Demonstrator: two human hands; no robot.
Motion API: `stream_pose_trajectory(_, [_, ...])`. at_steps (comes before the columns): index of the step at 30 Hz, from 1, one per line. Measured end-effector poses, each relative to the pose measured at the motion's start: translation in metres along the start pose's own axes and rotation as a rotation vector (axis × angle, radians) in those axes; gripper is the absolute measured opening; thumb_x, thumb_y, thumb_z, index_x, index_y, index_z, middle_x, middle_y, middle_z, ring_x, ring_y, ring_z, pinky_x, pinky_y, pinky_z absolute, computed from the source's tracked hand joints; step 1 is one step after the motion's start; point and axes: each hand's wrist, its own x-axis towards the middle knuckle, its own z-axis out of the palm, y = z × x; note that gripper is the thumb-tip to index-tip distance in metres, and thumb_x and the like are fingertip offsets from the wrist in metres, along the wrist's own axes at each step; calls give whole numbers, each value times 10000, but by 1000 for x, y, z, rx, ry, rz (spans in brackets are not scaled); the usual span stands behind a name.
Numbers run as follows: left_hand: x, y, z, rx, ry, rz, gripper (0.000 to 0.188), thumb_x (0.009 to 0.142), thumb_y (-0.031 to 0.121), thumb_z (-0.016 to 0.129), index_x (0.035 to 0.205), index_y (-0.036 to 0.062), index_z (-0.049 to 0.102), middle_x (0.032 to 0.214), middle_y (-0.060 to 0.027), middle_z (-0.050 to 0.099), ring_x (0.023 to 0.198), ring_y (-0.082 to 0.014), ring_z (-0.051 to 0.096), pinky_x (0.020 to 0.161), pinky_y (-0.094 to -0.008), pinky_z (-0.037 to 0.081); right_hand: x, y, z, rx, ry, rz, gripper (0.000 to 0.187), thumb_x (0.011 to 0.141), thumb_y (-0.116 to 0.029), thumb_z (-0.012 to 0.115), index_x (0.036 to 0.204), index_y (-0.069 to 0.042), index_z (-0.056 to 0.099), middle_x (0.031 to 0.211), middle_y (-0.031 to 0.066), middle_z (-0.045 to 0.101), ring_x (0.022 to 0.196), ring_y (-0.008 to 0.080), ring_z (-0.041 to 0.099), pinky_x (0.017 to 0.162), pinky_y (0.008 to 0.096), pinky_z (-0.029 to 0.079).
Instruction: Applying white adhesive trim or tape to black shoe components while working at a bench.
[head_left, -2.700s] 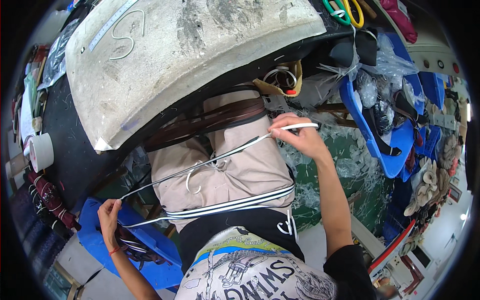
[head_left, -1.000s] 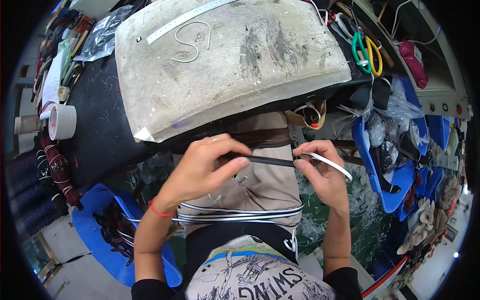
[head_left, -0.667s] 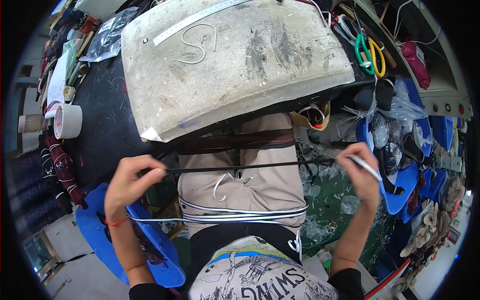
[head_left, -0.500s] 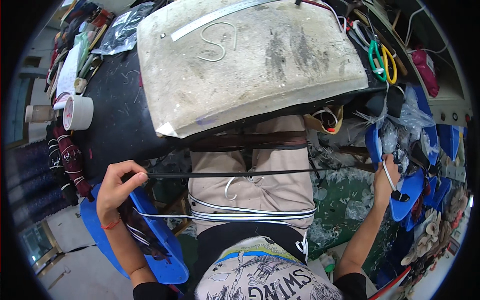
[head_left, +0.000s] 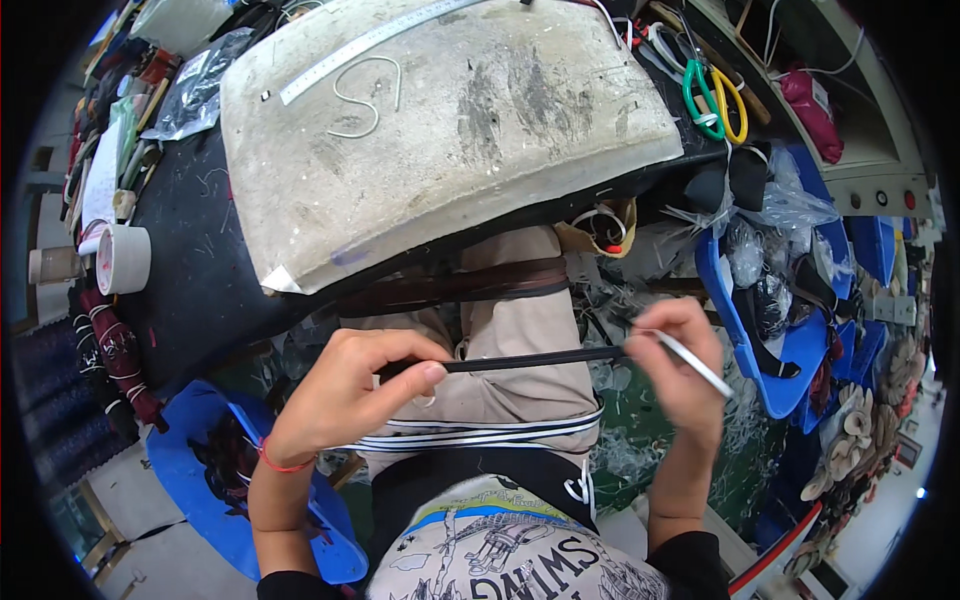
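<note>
Left hand (head_left: 352, 390): closed, thumb and forefinger pinching a narrow, flat black strip (head_left: 540, 361), apparently of fabric. Right hand (head_left: 685, 370): fingers curled closed about the other visible end of that strip, with a flat, glossy white strip (head_left: 700, 369) standing out beyond the fingers. The black strip runs straight and nearly level between the two hands, above the lap of the beige cloth trousers (head_left: 510, 330), which serve as reference for all positions.

Progress, as judged: handling of the black strip is under way and not complete. It is held up over the trousers, neither laid down nor visibly fastened to anything. Flat brown and black bands (head_left: 500, 282) lie across the thighs of the trousers, and black-and-white striped bands (head_left: 510, 434) cross near their waist; neither group is in a hand. Whether these bands are finished or outstanding cannot be determined. A grey-white stained slab (head_left: 300, 180) lies beyond the trousers on a black-topped table (head_left: 190, 230), with no strip under the hands there.

Limits of observation: the right fingertips are blurred, and any join between the black and white strips is concealed. The length of black strip inside the left palm is hidden. To the left of the trousers, the left forearm covers part of the striped bands' run. The slab's far edge, well beyond the trousers, is cut off.
</note>
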Motion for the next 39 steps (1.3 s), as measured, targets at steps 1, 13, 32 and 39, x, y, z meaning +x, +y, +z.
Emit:
stream_pose_trajectory(1, [1, -6, 2, 35, 4, 54, 148, 869, 113, 607, 913, -22, 651, 723, -110, 652, 625, -156, 642, 571, -269, 485, -1, -3, -22, -294, -52, -11, 228, 779, -43, 686, 976, -34, 571, 716, 56, 606, 673, 138, 598, 602, 263, 468])
stream_pose_trajectory(13, [84, -44, 110, 397, 135, -27, 172, 839, 215, 626, 855, 44, 631, 730, -162, 652, 695, -355, 643, 603, -434, 498, 14, 114, 69, 570, 94, 298, 330, 1015, -331, 363, 972, -41, 515, 804, 49, 574, 710, 98, 507, 675, 240, 416])
stream_pose_trajectory(32, [74, -74, 98, -401, 30, -172, 240, 911, 51, 549, 1118, -62, 596, 906, -110, 689, 859, -136, 667, 744, -239, 533, 16, 82, 17, -119, -95, 38, 532, 895, -78, 481, 1414, -91, 367, 796, 61, 478, 711, 168, 477, 706, 285, 418])
stream_pose_trajectory(39, [78, -72, 91, -516, -94, -239, 272, 938, 36, 481, 1164, -97, 552, 1063, -137, 636, 926, -154, 645, 841, -266, 528, 31, 74, 43, -20, -354, -16, 452, 872, -82, 536, 1320, -56, 483, 890, 100, 605, 792, 185, 587, 736, 301, 475])
